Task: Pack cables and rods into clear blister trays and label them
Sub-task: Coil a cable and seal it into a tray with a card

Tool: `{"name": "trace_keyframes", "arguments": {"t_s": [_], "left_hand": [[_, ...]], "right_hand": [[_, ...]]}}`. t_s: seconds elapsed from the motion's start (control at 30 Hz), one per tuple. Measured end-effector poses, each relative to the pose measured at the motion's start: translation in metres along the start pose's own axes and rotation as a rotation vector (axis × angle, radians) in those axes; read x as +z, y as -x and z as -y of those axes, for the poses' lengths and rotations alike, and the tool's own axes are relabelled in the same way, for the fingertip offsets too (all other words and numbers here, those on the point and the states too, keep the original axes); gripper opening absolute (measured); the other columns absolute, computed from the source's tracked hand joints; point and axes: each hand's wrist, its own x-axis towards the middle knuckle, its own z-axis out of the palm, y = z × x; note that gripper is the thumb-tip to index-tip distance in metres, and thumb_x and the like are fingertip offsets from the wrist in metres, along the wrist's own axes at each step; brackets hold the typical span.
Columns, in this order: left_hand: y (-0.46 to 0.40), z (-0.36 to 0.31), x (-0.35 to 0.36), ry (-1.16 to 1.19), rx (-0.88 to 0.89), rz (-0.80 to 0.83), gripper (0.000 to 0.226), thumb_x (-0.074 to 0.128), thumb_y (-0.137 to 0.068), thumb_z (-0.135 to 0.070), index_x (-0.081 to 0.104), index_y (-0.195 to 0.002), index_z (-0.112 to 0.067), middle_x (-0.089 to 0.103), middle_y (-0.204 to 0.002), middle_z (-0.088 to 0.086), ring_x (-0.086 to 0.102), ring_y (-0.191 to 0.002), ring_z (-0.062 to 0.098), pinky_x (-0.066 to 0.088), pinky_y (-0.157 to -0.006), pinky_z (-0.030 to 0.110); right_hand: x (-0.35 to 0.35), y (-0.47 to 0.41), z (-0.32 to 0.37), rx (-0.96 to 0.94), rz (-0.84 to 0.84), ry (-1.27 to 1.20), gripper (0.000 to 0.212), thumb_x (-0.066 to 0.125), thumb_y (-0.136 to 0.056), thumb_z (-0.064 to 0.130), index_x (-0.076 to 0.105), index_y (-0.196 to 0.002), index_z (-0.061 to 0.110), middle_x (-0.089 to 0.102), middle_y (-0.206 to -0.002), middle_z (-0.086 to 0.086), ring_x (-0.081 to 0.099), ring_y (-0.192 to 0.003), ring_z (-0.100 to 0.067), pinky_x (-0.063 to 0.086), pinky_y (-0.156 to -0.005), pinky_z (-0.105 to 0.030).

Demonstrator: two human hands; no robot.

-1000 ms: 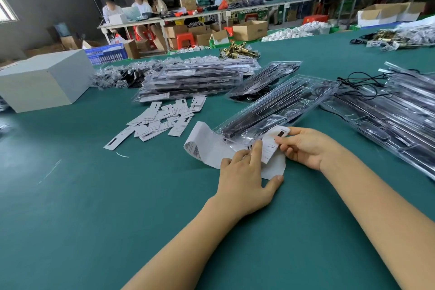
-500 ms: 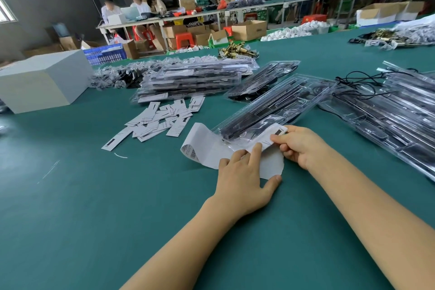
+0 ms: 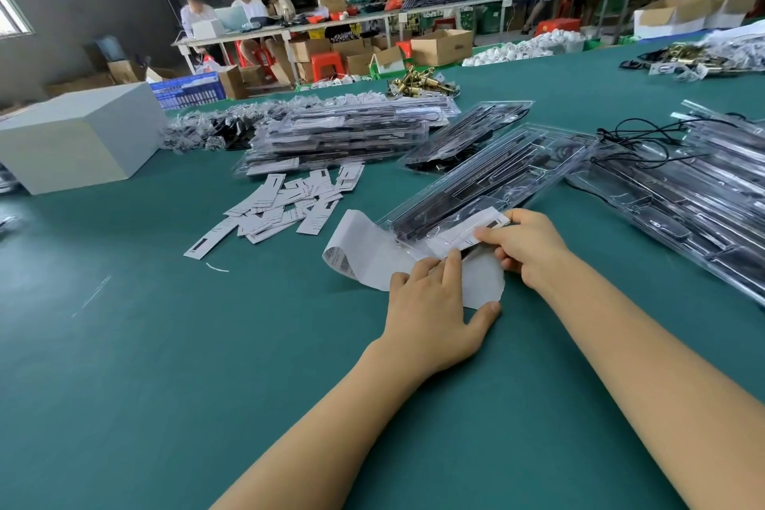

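Head view: 2 bare hands work at the near end of 1 clear blister tray [image 3: 492, 182] lying slantwise on the green worktop [image 3: 165, 364]. The left hand [image 3: 434, 302] lies flat, fingers straight, pressing the white backing sheet [image 3: 368, 257] that curls up to the left of the tray. The right hand [image 3: 525, 248] pinches 1 white label [image 3: 463, 232] laid across the tray's near end. Left of the tray lies a loose heap of labels [image 3: 285, 207], too overlapped to count. Behind it sits 1 stack of filled trays [image 3: 347, 137], with more trays [image 3: 683, 195] at right. 1 white box [image 3: 78, 137] stands far left.
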Motion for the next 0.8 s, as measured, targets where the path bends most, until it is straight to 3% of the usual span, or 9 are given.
{"name": "trace_keyframes", "arguments": {"t_s": [0.13, 0.23, 0.33, 0.43, 0.6, 0.7, 0.8], "left_hand": [[-0.001, 0.0, -0.001, -0.014, 0.0, 0.014, 0.081, 0.036, -0.089, -0.064, 0.02, -0.148, -0.01, 0.051, -0.138, 0.0, 0.028, -0.137, 0.019, 0.025, -0.101, 0.04], [0.0, 0.0, -0.001, -0.008, -0.008, 0.014, 0.084, 0.037, -0.09, -0.064, 0.016, -0.149, -0.008, 0.05, -0.138, 0.001, 0.027, -0.137, 0.018, 0.025, -0.101, 0.04], [0.001, -0.001, -0.002, -0.018, -0.006, 0.018, 0.084, 0.036, -0.091, -0.063, 0.016, -0.15, -0.007, 0.049, -0.14, 0.001, 0.027, -0.138, 0.019, 0.025, -0.102, 0.041], [0.002, -0.001, -0.002, -0.023, -0.008, 0.022, 0.082, 0.036, -0.091, -0.063, 0.018, -0.149, -0.008, 0.049, -0.141, 0.001, 0.027, -0.138, 0.019, 0.025, -0.102, 0.04], [0.002, 0.001, -0.002, -0.038, 0.003, 0.029, 0.08, 0.034, -0.091, -0.065, 0.019, -0.149, -0.011, 0.044, -0.146, -0.001, 0.025, -0.139, 0.017, 0.025, -0.103, 0.039], [0.003, 0.001, -0.002, -0.027, 0.008, 0.033, 0.079, 0.034, -0.091, -0.064, 0.019, -0.149, -0.012, 0.044, -0.146, -0.001, 0.024, -0.14, 0.017, 0.024, -0.103, 0.039], [0.003, 0.001, -0.002, -0.028, 0.013, 0.032, 0.078, 0.034, -0.092, -0.063, 0.019, -0.149, -0.012, 0.044, -0.146, -0.001, 0.024, -0.14, 0.018, 0.024, -0.102, 0.039]], "right_hand": [[0.0, 0.001, 0.0, 0.004, -0.017, 0.017, 0.007, 0.06, -0.092, 0.01, 0.06, -0.085, 0.007, 0.048, -0.063, -0.005, 0.041, -0.049, -0.013, 0.038, -0.038, -0.021], [-0.005, -0.001, -0.002, 0.005, 0.026, 0.044, 0.019, 0.047, -0.099, 0.015, 0.058, -0.084, 0.009, 0.049, -0.068, -0.005, 0.048, -0.051, -0.013, 0.042, -0.038, -0.021], [-0.011, -0.003, -0.001, 0.03, 0.083, 0.076, 0.015, 0.048, -0.099, 0.017, 0.06, -0.097, 0.007, 0.052, -0.073, -0.007, 0.051, -0.053, -0.013, 0.045, -0.039, -0.02], [-0.011, -0.003, -0.001, 0.002, 0.092, 0.091, 0.015, 0.05, -0.099, 0.016, 0.06, -0.093, 0.006, 0.052, -0.073, -0.008, 0.053, -0.053, -0.013, 0.045, -0.038, -0.019], [0.005, 0.001, -0.012, -0.125, -0.148, 0.082, 0.022, 0.064, -0.09, 0.017, 0.06, -0.069, 0.012, 0.055, -0.052, -0.003, 0.05, -0.035, -0.011, 0.042, -0.038, -0.021], [0.014, 0.005, -0.014, -0.157, -0.273, 0.001, 0.012, 0.072, -0.083, 0.015, 0.062, -0.083, 0.009, 0.061, -0.058, -0.003, 0.054, -0.033, -0.005, 0.041, -0.035, -0.018], [0.016, 0.005, -0.015, -0.197, -0.393, -0.104, 0.044, 0.076, -0.078, 0.011, 0.037, -0.096, 0.013, 0.06, -0.073, -0.01, 0.055, -0.033, -0.009, 0.04, -0.032, -0.018]]}}
